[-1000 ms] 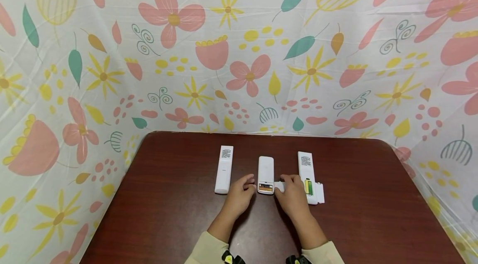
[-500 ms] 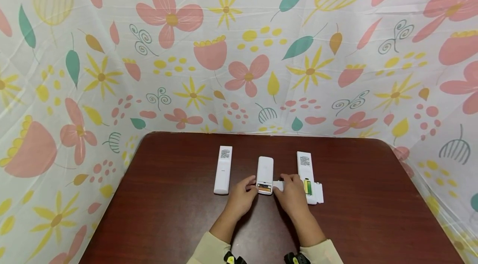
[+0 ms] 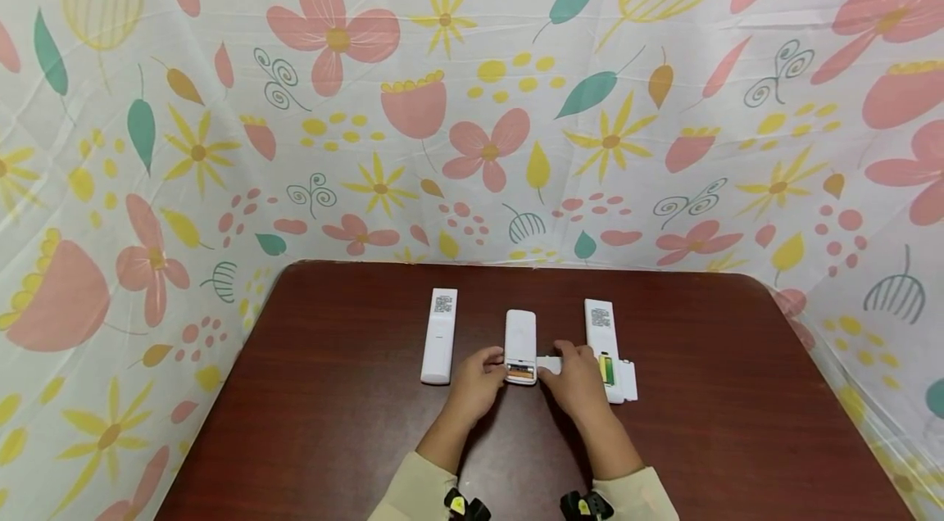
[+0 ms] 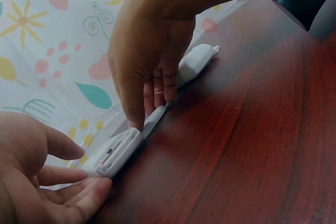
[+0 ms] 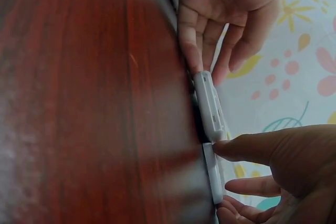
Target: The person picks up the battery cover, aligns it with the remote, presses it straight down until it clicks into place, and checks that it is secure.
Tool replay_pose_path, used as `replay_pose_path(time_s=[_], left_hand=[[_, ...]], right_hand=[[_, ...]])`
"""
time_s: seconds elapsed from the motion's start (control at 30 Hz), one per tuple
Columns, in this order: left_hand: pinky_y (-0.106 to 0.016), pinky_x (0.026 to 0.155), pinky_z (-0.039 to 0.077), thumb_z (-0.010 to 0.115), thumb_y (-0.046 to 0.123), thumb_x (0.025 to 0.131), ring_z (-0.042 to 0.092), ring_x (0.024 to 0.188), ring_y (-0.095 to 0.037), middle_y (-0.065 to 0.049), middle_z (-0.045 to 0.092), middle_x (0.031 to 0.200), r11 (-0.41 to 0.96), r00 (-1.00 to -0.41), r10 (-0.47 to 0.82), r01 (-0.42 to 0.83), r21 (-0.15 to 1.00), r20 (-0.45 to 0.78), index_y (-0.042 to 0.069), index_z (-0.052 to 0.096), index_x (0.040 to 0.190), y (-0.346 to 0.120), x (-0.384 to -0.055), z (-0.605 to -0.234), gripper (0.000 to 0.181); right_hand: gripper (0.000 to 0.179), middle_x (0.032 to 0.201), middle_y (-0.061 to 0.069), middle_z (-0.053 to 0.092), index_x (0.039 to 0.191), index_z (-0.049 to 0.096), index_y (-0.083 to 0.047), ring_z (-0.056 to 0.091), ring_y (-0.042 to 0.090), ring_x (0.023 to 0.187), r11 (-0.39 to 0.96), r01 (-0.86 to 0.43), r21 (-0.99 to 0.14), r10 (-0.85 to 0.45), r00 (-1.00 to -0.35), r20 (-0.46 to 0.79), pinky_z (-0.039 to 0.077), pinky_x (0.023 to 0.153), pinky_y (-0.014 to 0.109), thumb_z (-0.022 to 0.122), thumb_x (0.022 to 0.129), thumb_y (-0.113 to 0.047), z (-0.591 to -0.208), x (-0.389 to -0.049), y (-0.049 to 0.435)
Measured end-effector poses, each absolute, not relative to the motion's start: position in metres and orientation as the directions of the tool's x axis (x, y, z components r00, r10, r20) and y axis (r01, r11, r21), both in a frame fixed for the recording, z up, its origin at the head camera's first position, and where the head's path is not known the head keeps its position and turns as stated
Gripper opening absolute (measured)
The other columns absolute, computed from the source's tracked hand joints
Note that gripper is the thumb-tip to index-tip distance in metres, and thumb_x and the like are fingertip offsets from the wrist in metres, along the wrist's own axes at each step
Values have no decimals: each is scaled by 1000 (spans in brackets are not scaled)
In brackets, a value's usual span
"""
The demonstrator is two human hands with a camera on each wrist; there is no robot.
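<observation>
A white remote control (image 3: pixel 520 332) lies back-up at mid-table in the head view, its battery compartment uncovered. Inside sits an orange-and-dark battery (image 3: pixel 521 372). My left hand (image 3: pixel 472 387) touches the remote's left edge with its fingertips, fingers loosely extended; its index stands apart in the left wrist view. To the remote's right lies its white battery cover (image 3: pixel 549 364), held between the thumb and fingers of my right hand (image 3: pixel 578 386). In the right wrist view the right thumb (image 5: pixel 239 148) is where cover and remote meet.
Another white remote (image 3: pixel 439 337) lies back-up to the left. A third remote (image 3: pixel 601 328), partly behind my right hand, shows a green battery (image 3: pixel 606 369) with a white cover (image 3: pixel 628 380) beside it. The brown table (image 3: pixel 354 414) meets a flowered cloth (image 3: pixel 487 95) behind.
My left hand has come slightly rightward, so its fingertips now meet the middle remote's edge. The right hand stays at the cover. The whole head view has shifted a little.
</observation>
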State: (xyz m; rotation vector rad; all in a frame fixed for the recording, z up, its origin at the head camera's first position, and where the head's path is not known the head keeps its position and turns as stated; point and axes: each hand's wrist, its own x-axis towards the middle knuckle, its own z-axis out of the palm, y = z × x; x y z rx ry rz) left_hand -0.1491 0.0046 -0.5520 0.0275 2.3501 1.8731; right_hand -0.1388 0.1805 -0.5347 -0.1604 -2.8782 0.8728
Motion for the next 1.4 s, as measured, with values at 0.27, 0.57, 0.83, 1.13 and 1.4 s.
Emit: replay_pose_path(time_s=[0.27,0.57,0.83,1.13,1.4], left_hand=[[-25,67,59,66,6,91,64,75,-10,-15,71,99,204,-987,106,-97,974,-121,-9,64,122,5,-152,-553,35],[-24,55,54,65,19,96,59,59,-11,-11,72,90,264,-986,84,-114,958,-141,-6,66,119,5,-156,-552,34],[-24,53,54,67,18,95,59,58,-10,-8,70,86,272,-988,66,-118,955,-141,-3,67,113,6,-158,-553,28],[-23,61,53,68,19,95,59,69,-9,-5,69,87,287,-988,57,-124,950,-147,-1,68,111,4,-158,-552,25],[-26,69,49,69,20,94,58,75,-10,-4,67,87,311,-989,34,-125,942,-142,1,69,110,2,-156,-553,25]], right_hand=[[57,114,36,58,126,61,9,61,49,101,823,72,-564,119,-992,47,51,87,59,81,80,-18,-538,-143,183],[66,121,38,58,130,57,12,60,50,111,845,87,-527,80,-996,-36,51,94,58,81,82,-25,-535,-148,181],[64,117,37,59,127,57,11,62,49,107,826,111,-552,82,-994,-77,51,91,57,82,81,-26,-532,-150,182],[52,106,27,60,113,60,7,63,36,92,809,142,-570,95,-989,-111,52,82,51,83,81,-28,-529,-149,182],[53,110,25,60,114,60,6,62,32,91,786,169,-595,100,-984,-147,52,81,49,83,81,-29,-531,-151,181]])
